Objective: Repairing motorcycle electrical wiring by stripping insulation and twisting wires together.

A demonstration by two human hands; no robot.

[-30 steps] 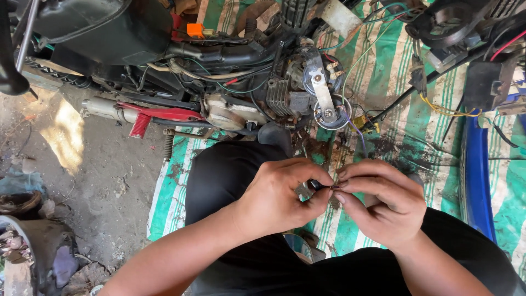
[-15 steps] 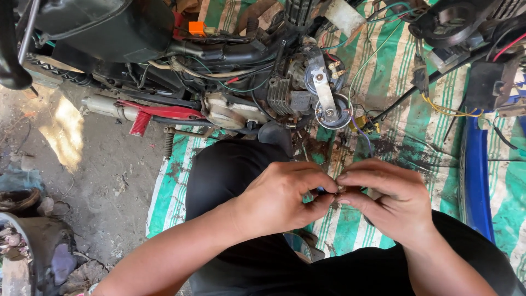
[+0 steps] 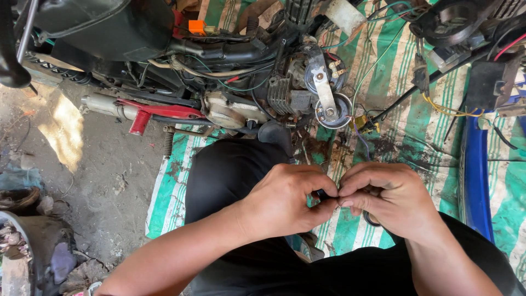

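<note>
where the two hands meet over the person's lap, the left hand [image 3: 285,200] and the right hand [image 3: 386,200] press their fingertips together around a small dark part [image 3: 323,195]. both hands are pinched tight on it, the left thumb and forefinger curled in from one side, the right fingers bent over from the other. the part is almost wholly hidden between the fingers, so its shape cannot be told. a thin dark ring or loop [image 3: 371,220] shows just under the right hand.

beneath the hands lie the person's legs in black trousers [image 3: 230,175], the left knee raised toward the top of the view. under the legs is a green and white striped mat [image 3: 175,192], spread on the ground; its left edge meets bare grey dirt [image 3: 98,181] with a bright patch of sunlight.

along the far edge of the mat rests a stripped motorbike [image 3: 219,60] with its engine [image 3: 285,93] open, tangled coloured wires [image 3: 378,71] and a round metal horn [image 3: 329,109] just above the hands. a red foot lever [image 3: 159,112] juts out from it on the left. a blue curved panel [image 3: 474,175] stands at the mat's right edge. dark plastic parts [image 3: 460,27] sit at the top right corner.
</note>
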